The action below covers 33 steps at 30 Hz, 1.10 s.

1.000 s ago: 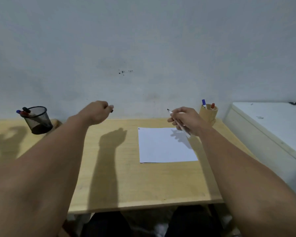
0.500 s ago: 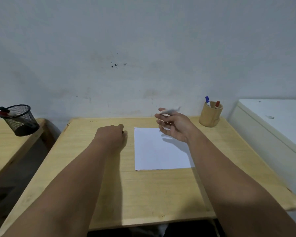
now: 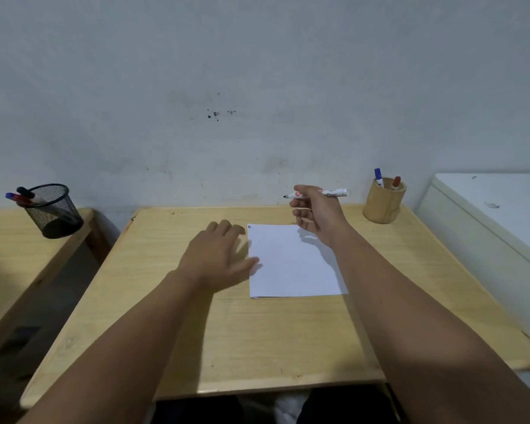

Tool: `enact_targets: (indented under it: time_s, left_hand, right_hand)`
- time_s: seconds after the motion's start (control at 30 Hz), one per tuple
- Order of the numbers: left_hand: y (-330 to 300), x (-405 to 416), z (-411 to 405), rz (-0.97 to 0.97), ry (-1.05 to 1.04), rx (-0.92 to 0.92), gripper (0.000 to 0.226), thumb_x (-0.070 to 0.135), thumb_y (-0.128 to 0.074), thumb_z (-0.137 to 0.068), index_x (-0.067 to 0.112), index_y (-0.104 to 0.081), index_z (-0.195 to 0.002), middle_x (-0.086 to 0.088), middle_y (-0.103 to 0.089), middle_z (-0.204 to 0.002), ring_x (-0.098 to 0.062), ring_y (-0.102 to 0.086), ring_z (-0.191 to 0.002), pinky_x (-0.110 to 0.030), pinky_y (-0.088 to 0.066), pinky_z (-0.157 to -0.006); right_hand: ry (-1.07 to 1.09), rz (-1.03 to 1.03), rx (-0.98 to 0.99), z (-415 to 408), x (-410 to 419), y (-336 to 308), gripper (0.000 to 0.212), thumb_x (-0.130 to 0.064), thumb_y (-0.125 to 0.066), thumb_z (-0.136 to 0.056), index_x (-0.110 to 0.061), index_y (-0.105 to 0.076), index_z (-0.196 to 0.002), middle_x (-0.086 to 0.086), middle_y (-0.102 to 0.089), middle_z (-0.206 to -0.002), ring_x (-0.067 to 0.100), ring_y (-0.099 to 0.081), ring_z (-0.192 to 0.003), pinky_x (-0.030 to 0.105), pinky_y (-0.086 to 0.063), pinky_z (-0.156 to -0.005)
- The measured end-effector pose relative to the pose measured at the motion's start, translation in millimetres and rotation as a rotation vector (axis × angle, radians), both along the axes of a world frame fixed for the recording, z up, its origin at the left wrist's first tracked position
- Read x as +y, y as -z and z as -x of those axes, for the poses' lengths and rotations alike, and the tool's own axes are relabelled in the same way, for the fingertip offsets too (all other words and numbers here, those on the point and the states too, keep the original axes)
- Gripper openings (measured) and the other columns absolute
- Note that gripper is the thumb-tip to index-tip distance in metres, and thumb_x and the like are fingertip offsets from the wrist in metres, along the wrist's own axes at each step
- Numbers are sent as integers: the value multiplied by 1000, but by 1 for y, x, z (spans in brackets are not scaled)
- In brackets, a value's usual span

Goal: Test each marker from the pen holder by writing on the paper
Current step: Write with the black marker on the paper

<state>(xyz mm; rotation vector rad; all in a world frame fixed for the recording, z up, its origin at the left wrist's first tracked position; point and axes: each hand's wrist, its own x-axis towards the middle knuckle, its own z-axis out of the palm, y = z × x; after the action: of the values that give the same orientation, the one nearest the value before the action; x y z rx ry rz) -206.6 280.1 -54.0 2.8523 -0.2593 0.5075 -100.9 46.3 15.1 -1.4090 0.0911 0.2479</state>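
Paper (image 3: 294, 261) lies flat on the wooden desk (image 3: 257, 341), with a tiny dark mark at its far left corner. Left hand (image 3: 219, 255) rests palm down just left of the sheet, fingers spread loosely and holding nothing — its thumb reaches over the sheet's left edge. Right hand (image 3: 317, 214) hovers above the sheet's far right corner, clamped on a white marker (image 3: 334, 193) between thumb and forefinger; the other fingers curl loosely below. That marker lies nearly level, its bare dark tip pointing left past the fingers and its blunt end pointing right. Just beyond the blunt end, to the right of this hand, a round wooden pen holder (image 3: 383, 205) stands at the desk's far corner with a blue-capped marker (image 3: 378, 176) and a red-capped marker (image 3: 396, 182) upright in it. Well off to the left of the left hand, on a separate table (image 3: 16, 255), a black mesh cup (image 3: 54, 211) holds several more markers leaning out over its rim.
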Motion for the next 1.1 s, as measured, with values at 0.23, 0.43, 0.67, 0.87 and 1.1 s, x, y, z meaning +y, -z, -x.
enact_targets:
  time_s: [0.23, 0.43, 0.67, 0.87, 1.1]
  left_hand:
    - [17, 5, 15, -88, 102, 128, 87, 92, -50, -74, 31, -57, -136, 10, -54, -139, -19, -49, -127, -39, -39, -100]
    - [16, 1, 17, -13, 52, 350, 108, 96, -48, -71, 35, -31, -158, 3, -11, -175, -18, -4, -162, -45, -11, -125]
    - [18, -2, 19, -8, 44, 360, 112, 97, -44, -72, 36, -17, -163, 2, -8, -175, -18, 2, -162, -43, -7, -127]
    - [23, -1, 20, -14, 52, 331, 111, 102, -43, -67, 44, -25, -160, 2, -8, -175, -18, 5, -162, -44, -8, -127]
    - [21, -1, 21, -4, 51, 336, 117, 103, -42, -63, 41, -24, -161, 5, -8, -175, -15, 5, -162, -43, -7, -128]
  right_hand:
    - [-61, 141, -93, 2, 28, 0, 10, -21, -67, -99, -18, -73, -92, 0, -73, -78, 11, -62, -58, 25, -51, -59]
    - [-25, 249, -169, -8, 59, 25, 28, -31, -72, -101, -10, -68, -83, 5, -61, -61, 16, -54, -47, 22, -47, -49]
    - [10, 211, -123, -9, 82, 63, 18, -22, -70, -95, -16, -64, -78, 7, -66, -68, 20, -55, -53, 27, -42, -50]
    - [3, 221, -113, -13, 82, 73, 23, -27, -74, -92, -15, -62, -76, 6, -63, -59, 21, -50, -50, 28, -37, -49]
    - [38, 274, -147, -12, 83, 79, 25, -30, -73, -86, -19, -61, -67, 13, -68, -65, 23, -60, -55, 32, -45, -54]
